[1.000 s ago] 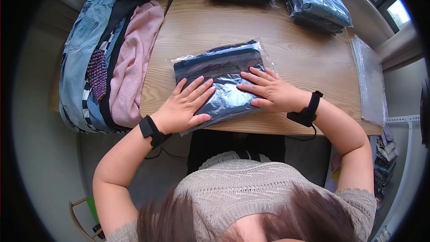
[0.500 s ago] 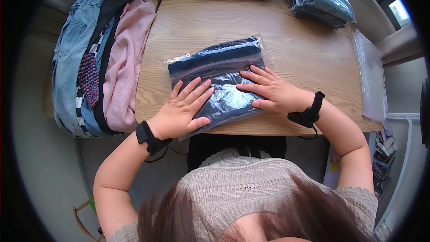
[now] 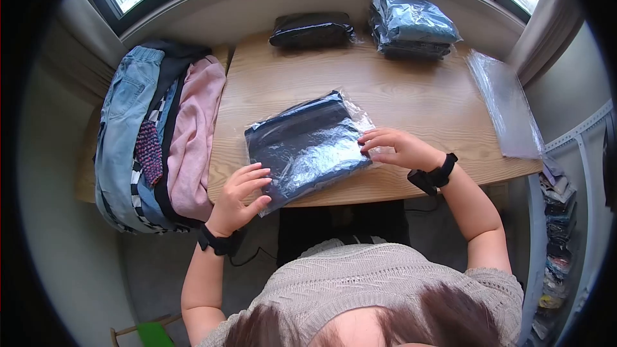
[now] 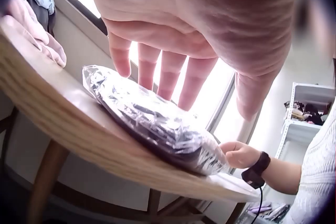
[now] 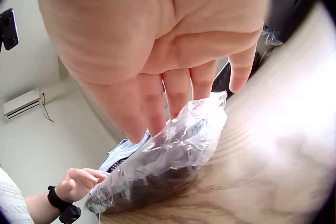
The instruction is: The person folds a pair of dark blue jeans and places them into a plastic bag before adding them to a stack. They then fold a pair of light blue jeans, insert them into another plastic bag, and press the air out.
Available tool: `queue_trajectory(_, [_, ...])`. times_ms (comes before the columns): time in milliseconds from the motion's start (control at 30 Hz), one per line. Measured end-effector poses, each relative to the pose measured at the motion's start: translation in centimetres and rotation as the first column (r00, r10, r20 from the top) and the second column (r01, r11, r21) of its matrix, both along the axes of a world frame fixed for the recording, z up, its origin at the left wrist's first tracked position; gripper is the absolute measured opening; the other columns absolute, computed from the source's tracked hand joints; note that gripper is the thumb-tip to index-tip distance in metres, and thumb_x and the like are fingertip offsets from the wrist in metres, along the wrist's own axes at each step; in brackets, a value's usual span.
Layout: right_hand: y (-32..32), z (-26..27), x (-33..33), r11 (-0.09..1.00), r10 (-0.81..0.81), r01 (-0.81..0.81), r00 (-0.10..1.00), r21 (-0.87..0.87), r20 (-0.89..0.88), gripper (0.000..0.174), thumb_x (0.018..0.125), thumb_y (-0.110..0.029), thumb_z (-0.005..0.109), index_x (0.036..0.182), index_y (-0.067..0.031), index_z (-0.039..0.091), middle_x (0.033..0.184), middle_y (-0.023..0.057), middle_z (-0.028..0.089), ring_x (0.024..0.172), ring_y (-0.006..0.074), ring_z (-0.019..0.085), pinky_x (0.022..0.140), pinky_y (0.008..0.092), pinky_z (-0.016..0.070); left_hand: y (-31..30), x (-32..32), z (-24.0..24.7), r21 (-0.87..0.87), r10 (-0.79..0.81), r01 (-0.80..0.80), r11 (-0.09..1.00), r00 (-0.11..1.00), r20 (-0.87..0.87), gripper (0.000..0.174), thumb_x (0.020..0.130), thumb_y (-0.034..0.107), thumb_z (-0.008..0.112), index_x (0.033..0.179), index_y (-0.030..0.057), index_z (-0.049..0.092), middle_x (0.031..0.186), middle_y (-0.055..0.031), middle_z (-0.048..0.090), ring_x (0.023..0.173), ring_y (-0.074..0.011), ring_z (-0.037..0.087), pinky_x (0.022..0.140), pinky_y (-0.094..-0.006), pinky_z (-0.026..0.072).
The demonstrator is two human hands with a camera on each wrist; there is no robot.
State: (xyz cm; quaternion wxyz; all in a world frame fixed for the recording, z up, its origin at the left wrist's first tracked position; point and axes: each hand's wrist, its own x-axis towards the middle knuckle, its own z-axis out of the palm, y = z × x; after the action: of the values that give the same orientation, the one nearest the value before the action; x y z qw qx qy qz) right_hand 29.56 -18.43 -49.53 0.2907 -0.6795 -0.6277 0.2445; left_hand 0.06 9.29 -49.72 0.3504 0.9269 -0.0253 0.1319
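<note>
A dark folded garment in a clear plastic bag (image 3: 302, 144) lies flat and slightly slanted near the front edge of the wooden table. Beside its lower left corner is my left hand (image 3: 239, 198), fingers spread and pointing across the corner; in the left wrist view its palm (image 4: 194, 19) hovers above the shiny bag (image 4: 152, 113). My right hand (image 3: 406, 148) is at the bag's right edge, fingertips over the plastic. In the right wrist view the fingers of that hand (image 5: 157, 35) reach down to the crinkled bag side (image 5: 184, 145), fairly straight.
Folded clothes, including jeans (image 3: 125, 103) and a pink garment (image 3: 193, 135), are piled at the left. Along the back sit a dark bagged bundle (image 3: 313, 30) and a stack of bagged garments (image 3: 414, 24). Flat clear bags (image 3: 508, 106) lie at the right edge.
Both hands, earlier lying flat on the bag, have drawn apart to its left and right sides. The head view has tilted up, showing more window.
</note>
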Motion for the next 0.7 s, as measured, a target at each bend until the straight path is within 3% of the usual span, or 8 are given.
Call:
queue_trajectory(67, [-0.3,-0.2,-0.1,0.997,-0.067,0.070,0.994,0.030,-0.089,0.028,0.088,-0.014,0.063,0.116,-0.0075,0.064,0.129,0.0101,0.057,0.126,0.0282,0.046,0.107,0.0398,0.0360,-2.3,-0.6,0.2,0.246,0.042,-0.037,0.969,0.999,-0.016,0.044,0.076,0.021,0.074,0.115,0.0042,0.062,0.134,-0.0124,0.053,0.128,-0.0330,0.045,0.103,-0.0428,0.0386])
queue_trajectory(100, [-0.4,-0.5,0.1,0.998,-0.066,0.067,0.995,0.018,-0.081,0.028,0.092,-0.016,0.059,0.118,-0.0072,0.063,0.132,0.0110,0.055,0.127,0.0279,0.046,0.107,0.0391,0.0349,-2.9,-0.7,-0.2,0.242,0.071,-0.067,0.968,0.997,-0.011,0.057,0.072,0.021,0.077,0.123,0.0054,0.056,0.136,-0.0120,0.050,0.128,-0.0327,0.045,0.104,-0.0422,0.0380])
queue_trajectory(233, [0.0,-1.8,0.5,0.996,-0.071,0.083,0.959,0.033,-0.275,0.028,0.095,-0.018,0.056,0.119,-0.0038,0.060,0.132,0.0124,0.054,0.127,0.0259,0.046,0.106,0.0362,0.0349,-2.6,-0.6,-3.2,0.279,0.123,-0.135,0.951,0.991,0.059,0.066,0.070,0.013,0.077,0.129,0.0053,0.050,0.137,-0.0119,0.049,0.129,-0.0282,0.044,0.106,-0.0426,0.0369])
queue_trajectory(467, [-0.6,-2.0,0.3,0.990,-0.126,0.142,0.910,0.011,-0.394,0.031,0.099,-0.023,0.050,0.121,-0.0037,0.059,0.131,0.0106,0.055,0.124,0.0236,0.048,0.106,0.0353,0.0343,-1.5,0.3,-2.6,0.302,0.101,-0.144,0.942,0.983,0.154,0.042,0.082,0.014,0.067,0.121,0.0028,0.055,0.118,-0.0144,0.062,0.111,-0.0331,0.058,0.095,-0.0397,0.0455])
queue_trajectory(533, [-0.9,-1.5,0.5,0.987,-0.096,0.150,0.846,0.062,-0.524,0.038,0.098,-0.031,0.050,0.122,-0.0030,0.059,0.131,0.0120,0.055,0.125,0.0240,0.047,0.108,0.0359,0.0312,-1.4,0.5,-0.9,0.157,0.115,-0.139,0.978,0.982,0.151,0.031,0.091,0.023,0.059,0.112,0.0007,0.060,0.103,-0.0160,0.067,0.095,-0.0359,0.063,0.083,-0.0393,0.0497])
queue_trajectory(600, [-1.0,-0.4,0.9,0.978,0.014,0.119,0.783,0.172,-0.622,0.045,0.095,-0.036,0.054,0.125,-0.0026,0.056,0.133,0.0128,0.053,0.126,0.0246,0.046,0.109,0.0363,0.0294,-1.5,0.4,1.2,0.190,0.143,-0.197,0.962,0.955,0.261,0.038,0.097,0.032,0.050,0.105,-0.0027,0.062,0.094,-0.0179,0.067,0.083,-0.0340,0.065,0.074,-0.0378,0.0493])
queue_trajectory(633, [-1.0,0.1,1.0,0.955,0.134,0.096,0.703,0.280,-0.698,0.053,0.092,-0.041,0.058,0.128,-0.0023,0.054,0.134,0.0136,0.051,0.127,0.0252,0.045,0.110,0.0367,0.0276,-1.3,0.2,2.4,-0.005,0.248,-0.255,0.967,0.937,0.246,0.040,0.098,0.033,0.049,0.103,-0.0041,0.061,0.091,-0.0163,0.066,0.081,-0.0292,0.063,0.073,-0.0353,0.0477])
queue_trajectory(700, [-0.8,1.1,0.6,0.956,0.103,0.091,0.785,0.278,-0.611,0.060,0.088,-0.041,0.065,0.130,-0.0016,0.050,0.136,0.0137,0.050,0.128,0.0252,0.044,0.111,0.0372,0.0264,-0.4,0.2,3.1,-0.281,0.411,-0.345,0.895,0.883,0.227,0.045,0.100,0.037,0.046,0.098,-0.0061,0.061,0.086,-0.0121,0.063,0.079,-0.0200,0.057,0.073,-0.0307,0.0443])
